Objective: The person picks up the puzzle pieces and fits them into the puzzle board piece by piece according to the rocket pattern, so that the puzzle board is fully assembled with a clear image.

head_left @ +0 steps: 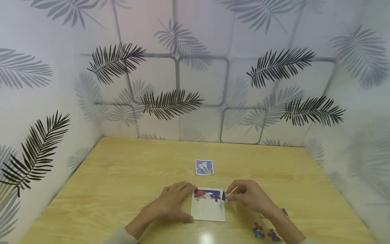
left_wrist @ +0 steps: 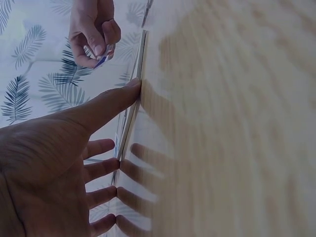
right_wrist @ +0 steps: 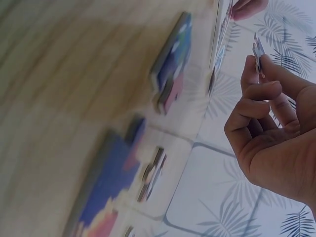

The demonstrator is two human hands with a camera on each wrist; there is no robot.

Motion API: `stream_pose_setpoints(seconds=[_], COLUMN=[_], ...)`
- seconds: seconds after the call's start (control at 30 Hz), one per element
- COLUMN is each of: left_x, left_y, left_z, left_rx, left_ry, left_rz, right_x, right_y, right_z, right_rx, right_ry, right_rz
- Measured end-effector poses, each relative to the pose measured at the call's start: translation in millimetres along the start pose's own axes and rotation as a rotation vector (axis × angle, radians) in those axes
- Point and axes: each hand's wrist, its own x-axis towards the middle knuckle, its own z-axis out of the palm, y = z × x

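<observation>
A white puzzle tray [head_left: 208,210] lies on the table, its top rows filled with joined pieces that show part of a cartoon character in a red hat. My left hand [head_left: 176,202] rests at the tray's left side, fingers spread, with the thumb touching its edge in the left wrist view. Between thumb and fingertip my right hand [head_left: 248,196] pinches a small purple and white puzzle piece [head_left: 226,196], close to the tray's upper right edge. In the right wrist view the puzzle piece [right_wrist: 258,54] is seen nearly edge-on, above the table.
Several loose puzzle pieces [head_left: 258,230] lie on the table by my right forearm, partly hidden under it. Behind the tray lies a small picture card [head_left: 204,167] of the cartoon character. A leaf-patterned wall [head_left: 201,122] borders the table [head_left: 137,162] at the back.
</observation>
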Motion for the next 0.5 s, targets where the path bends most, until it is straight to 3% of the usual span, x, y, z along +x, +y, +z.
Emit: stream_pose_setpoints(seconds=[0.5], left_x=[2.1], left_y=[0.1], left_z=[-0.9], left_rx=[0.032], left_ry=[-0.024], left_rz=[-0.018], right_x=[14], right_y=[-19], right_z=[21], right_rx=[0.01], right_ry=[-0.037], right_rz=[-0.055])
